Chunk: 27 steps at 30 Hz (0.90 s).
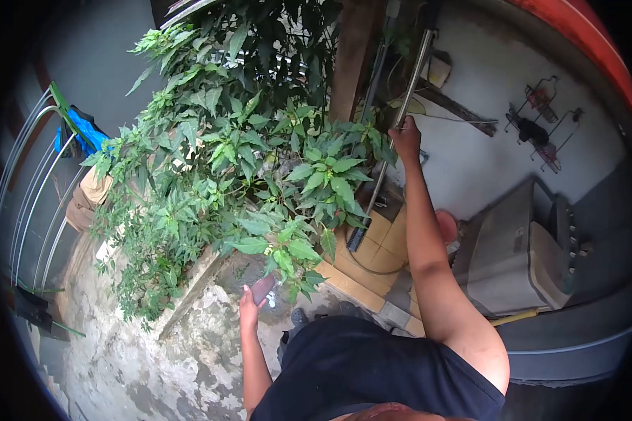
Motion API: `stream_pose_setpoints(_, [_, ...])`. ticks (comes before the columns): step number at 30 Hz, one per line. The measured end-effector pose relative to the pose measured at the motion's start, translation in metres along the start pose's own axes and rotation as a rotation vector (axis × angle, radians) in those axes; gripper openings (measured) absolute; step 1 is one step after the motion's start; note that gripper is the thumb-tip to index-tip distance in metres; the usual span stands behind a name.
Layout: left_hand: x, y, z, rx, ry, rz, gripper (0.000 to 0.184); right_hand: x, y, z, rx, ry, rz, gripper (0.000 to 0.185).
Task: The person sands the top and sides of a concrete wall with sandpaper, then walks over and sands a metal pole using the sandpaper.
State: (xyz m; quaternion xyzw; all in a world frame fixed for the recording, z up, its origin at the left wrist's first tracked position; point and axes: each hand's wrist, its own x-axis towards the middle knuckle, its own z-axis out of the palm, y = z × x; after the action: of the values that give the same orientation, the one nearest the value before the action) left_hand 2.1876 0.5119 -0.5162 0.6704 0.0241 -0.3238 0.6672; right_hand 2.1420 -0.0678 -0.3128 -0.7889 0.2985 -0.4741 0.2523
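My right hand (405, 139) is closed around the metal handle of a long-handled brush (414, 81). The handle slants down behind leaves to a dark, narrow head (358, 235) at the tiled step. Low on the left, my left hand (248, 309) grips a flat, dark, brownish oblong object (262, 288) whose kind I cannot make out. Just above that hand hang the leaves of a big green bushy plant (284, 245). Part of the brush handle is hidden by the foliage.
Yellowish tiles (376, 245) form a step edge by my feet. On the right stand a grey washing machine (505, 259) and a pink bucket (446, 226); a hanging rack (537, 130) is above. Curved metal rails (31, 175) stand at left. The concrete (182, 358) is stained and rough.
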Motion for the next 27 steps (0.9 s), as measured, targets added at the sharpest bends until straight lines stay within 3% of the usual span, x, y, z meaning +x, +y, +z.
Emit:
stream_pose_setpoints(8, [0.014, -0.025, 0.026, 0.004, -0.181, -0.102, 0.072, -0.122, 0.0, -0.083, -0.105, 0.118, 0.173, 0.023])
stream_pose_setpoints(11, [0.033, -0.04, 0.041, 0.051, -0.244, -0.161, 0.058, -0.183, 0.008, -0.126, -0.123, 0.206, 0.295, 0.026])
stream_pose_setpoints(13, [0.036, -0.046, 0.047, 0.166, -0.414, -0.05, 0.052, -0.221, -0.004, -0.168, -0.009, 0.372, 0.342, 0.033])
stream_pose_setpoints(15, [0.043, -0.038, 0.046, 0.326, -0.563, -0.029, 0.052, -0.26, 0.002, -0.211, -0.086, 0.564, 0.448, 0.04])
stream_pose_setpoints(16, [0.047, -0.036, 0.051, 0.398, -0.652, -0.009, 0.052, -0.276, -0.008, -0.232, 0.196, 0.727, 0.518, 0.043])
stream_pose_setpoints(17, [0.052, -0.034, 0.056, 0.466, -0.739, 0.018, 0.052, -0.283, -0.038, -0.257, 0.37, 0.846, 0.441, 0.042])
stream_pose_setpoints(19, [0.057, -0.034, 0.07, 0.427, -0.58, -0.06, 0.058, -0.313, -0.071, -0.309, 0.46, 0.903, 0.271, 0.041])
stream_pose_setpoints(21, [0.047, -0.014, 0.095, 0.483, -0.704, -0.095, 0.061, -0.342, -0.119, -0.359, 0.614, 0.83, -0.039, 0.049])
stream_pose_setpoints(23, [0.03, -0.012, 0.112, 0.521, -0.821, -0.08, 0.067, -0.371, -0.169, -0.402, 0.363, 1.011, -0.149, 0.041])
stream_pose_setpoints(25, [0.014, -0.021, 0.129, 0.561, -0.897, -0.076, 0.066, -0.411, -0.224, -0.437, 0.135, 1.133, -0.121, 0.028])
stream_pose_setpoints(27, [-0.015, -0.034, 0.146, 0.586, -0.977, -0.067, 0.064, -0.459, -0.262, -0.469, -0.012, 1.192, -0.188, 0.03])
